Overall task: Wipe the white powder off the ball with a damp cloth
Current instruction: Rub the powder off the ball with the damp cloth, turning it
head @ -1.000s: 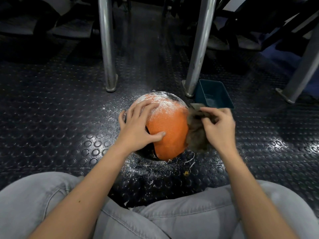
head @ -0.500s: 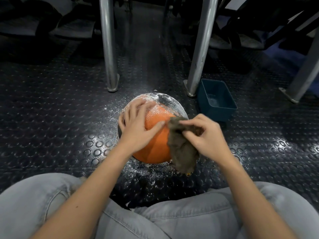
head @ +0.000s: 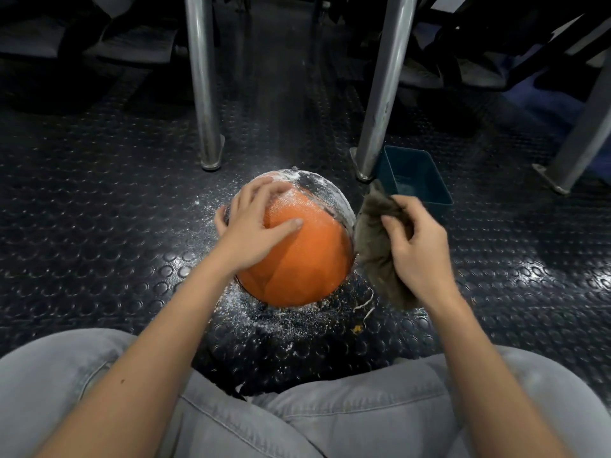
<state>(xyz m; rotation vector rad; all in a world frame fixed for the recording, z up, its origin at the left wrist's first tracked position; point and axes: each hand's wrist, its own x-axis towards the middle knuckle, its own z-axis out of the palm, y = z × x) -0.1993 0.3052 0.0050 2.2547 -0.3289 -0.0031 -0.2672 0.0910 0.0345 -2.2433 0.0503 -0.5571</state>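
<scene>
On the studded black floor (head: pixel 99 233), one ball (head: pixel 304 259) is seen, set between a person's two knees (head: pixel 363 418) in grey denim and three metal legs (head: pixel 202 94) that stand further off. The ball is made up of orange and black panels. Its near orange side is seen mostly clean, while white powder (head: pixel 291 176) is caked over the far top, across the black panel and the upper edge of the orange. More powder is scattered on the floor round the ball's base, thickest at its near left.

Two hands are counted. The left hand (head: pixel 254 231) is laid on the ball's upper left, its fingers straight and spread apart, the thumb stretched across the orange panel. One brown-grey cloth (head: pixel 375 252) is gripped by the right hand (head: pixel 418 249): the fingers are curled and clamped on its bunched folds, and the rest is left hanging toward the floor. The cloth is held just beside the ball's right flank; whether it touches the surface cannot be told.

One dark teal tub (head: pixel 413 173) is placed beyond the right hand, close against the foot of the middle leg, with its open top turned upward. One pale thread (head: pixel 365 304) is seen lying on the floor near the ball's right base, below the cloth.
</scene>
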